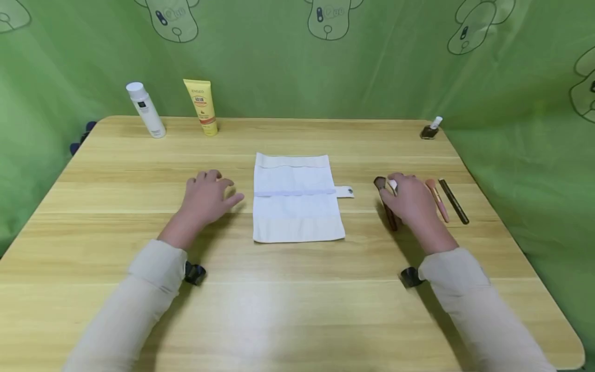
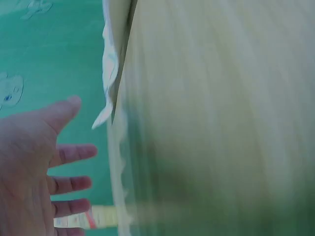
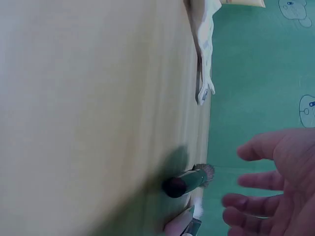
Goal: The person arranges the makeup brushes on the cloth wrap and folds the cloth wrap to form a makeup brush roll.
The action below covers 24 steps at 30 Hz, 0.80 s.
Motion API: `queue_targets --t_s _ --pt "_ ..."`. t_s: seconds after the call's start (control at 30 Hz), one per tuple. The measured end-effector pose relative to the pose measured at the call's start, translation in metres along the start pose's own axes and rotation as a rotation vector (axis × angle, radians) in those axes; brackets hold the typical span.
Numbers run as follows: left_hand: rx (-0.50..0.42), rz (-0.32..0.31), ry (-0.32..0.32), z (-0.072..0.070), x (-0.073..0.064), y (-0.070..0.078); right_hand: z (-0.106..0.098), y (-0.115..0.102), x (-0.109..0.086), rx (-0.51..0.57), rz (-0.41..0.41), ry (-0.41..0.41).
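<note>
A white cloth roll-up pouch (image 1: pixel 297 206) lies unfolded on the table, with a snap strap (image 1: pixel 345 191) sticking out to the right. My left hand (image 1: pixel 204 199) hovers left of it, fingers spread and holding nothing; the left wrist view also shows this palm (image 2: pixel 24 167) free. Over the makeup brushes at right is my right hand (image 1: pixel 411 199), its fingers (image 3: pixel 261 181) relaxed and apart from them. The dark-bristled brush (image 1: pixel 389 214) lies by its thumb. A white-tipped brush (image 1: pixel 393 185) is partly hidden under the hand. Farther right lie a pink brush (image 1: pixel 438 201) and a slim black stick (image 1: pixel 454 201).
Along the table's (image 1: pixel 279 310) back edge stand a white bottle (image 1: pixel 147 113), a yellow squeeze tube (image 1: pixel 202 108) and, at the right, a small dark nail polish bottle (image 1: pixel 429 131) with a white cap. A green curtain (image 1: pixel 269 67) hangs behind the table.
</note>
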<state>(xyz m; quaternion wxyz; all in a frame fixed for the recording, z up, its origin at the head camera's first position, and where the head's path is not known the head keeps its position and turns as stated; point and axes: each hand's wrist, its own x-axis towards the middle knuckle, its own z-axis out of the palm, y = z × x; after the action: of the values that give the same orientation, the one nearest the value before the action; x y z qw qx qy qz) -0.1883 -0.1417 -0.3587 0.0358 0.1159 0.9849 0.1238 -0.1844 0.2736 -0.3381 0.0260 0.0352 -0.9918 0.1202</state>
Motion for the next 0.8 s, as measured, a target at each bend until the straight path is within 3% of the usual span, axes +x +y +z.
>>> queue_targets --t_s 0.17,0.33,0.63,0.8 --pt "-0.006 -0.023 -0.045 0.007 0.012 0.017 -0.001 0.000 0.012 0.032 0.096 -0.141" --pt "-0.085 -0.076 -0.101 0.008 0.025 0.031 0.001 -0.001 0.021 0.107 0.185 -0.233" --pt "-0.133 -0.187 -0.161 0.013 0.039 0.040 0.004 -0.003 0.030 0.105 0.230 -0.267" --pt "-0.218 -0.243 -0.179 0.014 0.041 0.038 -0.001 -0.016 0.035 0.130 0.176 -0.189"
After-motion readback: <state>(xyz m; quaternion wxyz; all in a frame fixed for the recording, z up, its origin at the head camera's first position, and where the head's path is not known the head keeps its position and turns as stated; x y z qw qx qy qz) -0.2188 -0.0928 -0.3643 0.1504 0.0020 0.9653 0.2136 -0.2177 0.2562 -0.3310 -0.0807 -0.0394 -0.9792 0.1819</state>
